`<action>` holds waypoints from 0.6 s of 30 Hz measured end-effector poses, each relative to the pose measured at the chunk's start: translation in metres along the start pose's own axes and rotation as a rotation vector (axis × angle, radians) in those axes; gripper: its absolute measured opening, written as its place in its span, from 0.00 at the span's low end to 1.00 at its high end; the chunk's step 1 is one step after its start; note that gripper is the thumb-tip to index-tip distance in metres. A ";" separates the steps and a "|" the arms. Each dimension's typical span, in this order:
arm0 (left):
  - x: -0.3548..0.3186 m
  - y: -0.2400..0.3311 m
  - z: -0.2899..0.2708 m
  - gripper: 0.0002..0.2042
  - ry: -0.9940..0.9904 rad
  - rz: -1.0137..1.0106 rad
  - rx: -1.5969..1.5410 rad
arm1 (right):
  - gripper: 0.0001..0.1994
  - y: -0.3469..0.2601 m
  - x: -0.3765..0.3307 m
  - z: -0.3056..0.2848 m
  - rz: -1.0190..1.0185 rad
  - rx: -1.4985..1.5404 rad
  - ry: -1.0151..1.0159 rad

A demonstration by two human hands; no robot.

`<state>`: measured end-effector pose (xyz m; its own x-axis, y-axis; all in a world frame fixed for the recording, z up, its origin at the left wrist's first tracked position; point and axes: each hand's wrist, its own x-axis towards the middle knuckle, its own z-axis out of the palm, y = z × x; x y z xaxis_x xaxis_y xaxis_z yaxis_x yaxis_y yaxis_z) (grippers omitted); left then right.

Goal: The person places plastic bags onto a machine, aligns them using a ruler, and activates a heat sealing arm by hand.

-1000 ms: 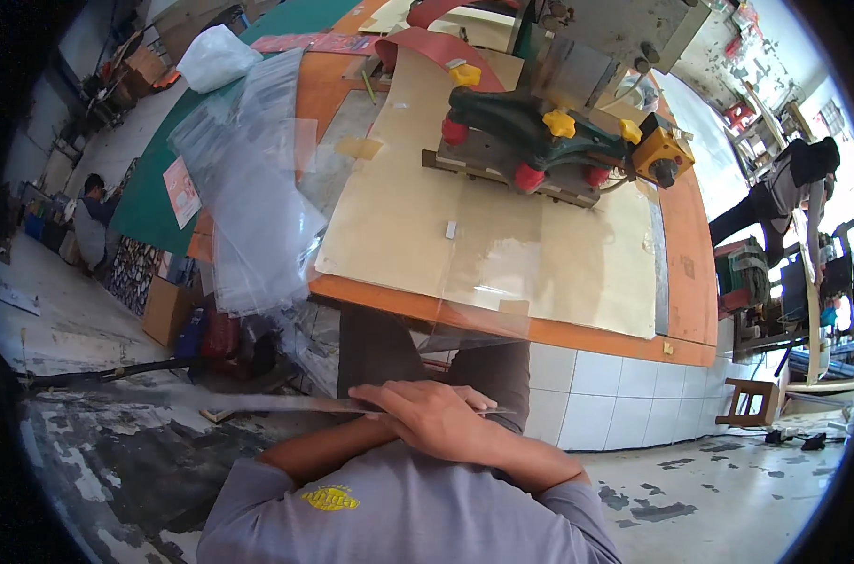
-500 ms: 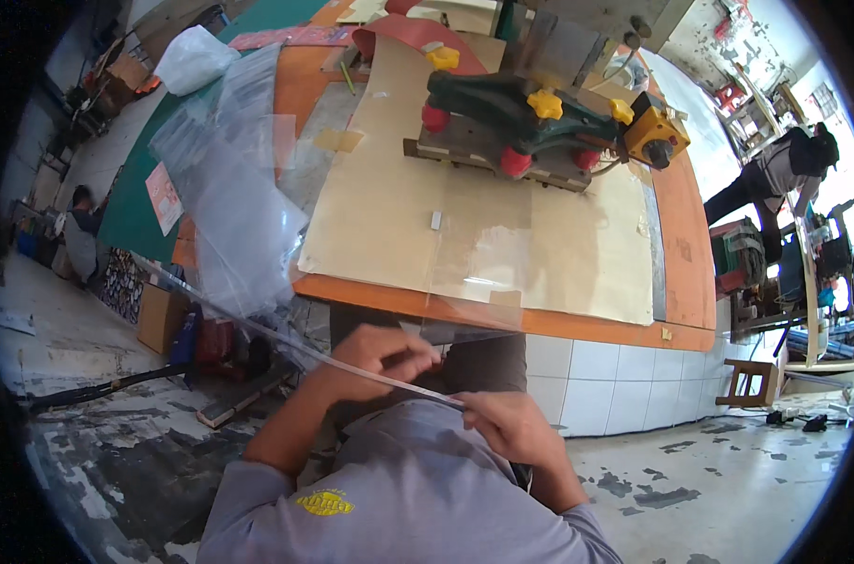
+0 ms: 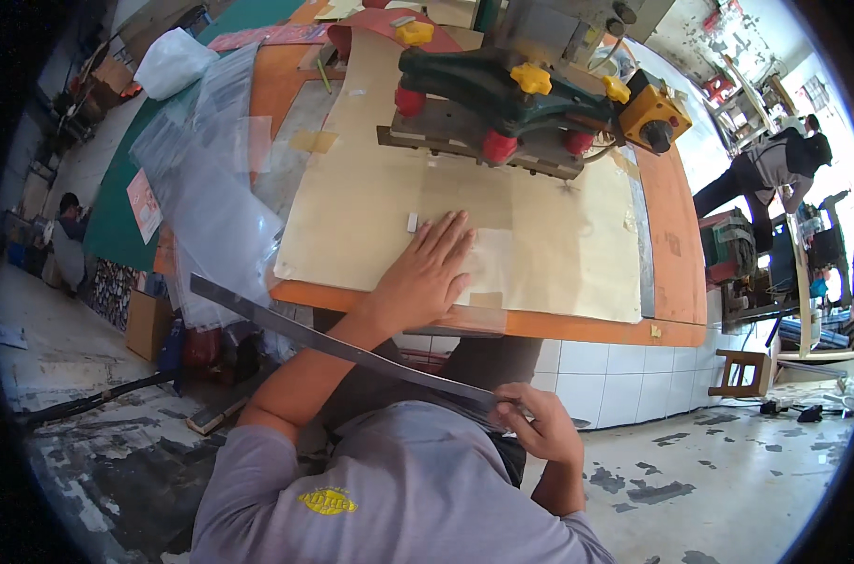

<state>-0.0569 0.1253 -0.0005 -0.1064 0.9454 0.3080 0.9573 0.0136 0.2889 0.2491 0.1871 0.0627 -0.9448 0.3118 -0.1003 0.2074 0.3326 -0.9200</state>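
Observation:
My left hand (image 3: 425, 268) lies flat on the beige sheet (image 3: 568, 254) at the table's near side, its fingers stretched out and holding nothing. A clear film (image 3: 488, 258) lies on that sheet by my fingertips, and a small white piece (image 3: 412, 222) sits just left of them. Close to my body, my right hand (image 3: 544, 423) is closed on the end of a long, thin, dark grey strip (image 3: 342, 350). The strip runs up to the left, passing over my left forearm, and its far end is free beside the table's left corner.
A green press head (image 3: 511, 99) with red and yellow knobs stands over the sheet, a yellow control box (image 3: 654, 124) at its right. Clear plastic sleeves (image 3: 222, 216) pile up on the left. A wooden stool (image 3: 742, 373) is at right; two people are farther off.
My left hand has gone from beside the strip up and forward onto the beige sheet. The strip has turned from edge-on to showing its flat face, still in my right hand.

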 end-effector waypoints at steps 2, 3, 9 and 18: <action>0.002 0.011 0.004 0.33 -0.017 -0.005 -0.039 | 0.13 0.005 -0.004 -0.002 0.017 0.044 0.069; 0.003 0.019 0.008 0.33 -0.018 0.000 -0.041 | 0.13 0.007 -0.009 -0.007 0.019 0.043 0.074; -0.019 0.088 0.023 0.34 0.092 -0.158 -0.073 | 0.23 0.005 -0.039 -0.066 0.228 0.028 0.274; -0.008 0.070 0.015 0.26 -0.032 0.121 -0.160 | 0.23 0.016 -0.044 -0.092 0.436 -0.154 0.386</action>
<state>0.0151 0.1234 0.0035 0.0178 0.9468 0.3214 0.9075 -0.1502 0.3923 0.3174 0.2608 0.0879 -0.6101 0.7396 -0.2842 0.6162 0.2174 -0.7570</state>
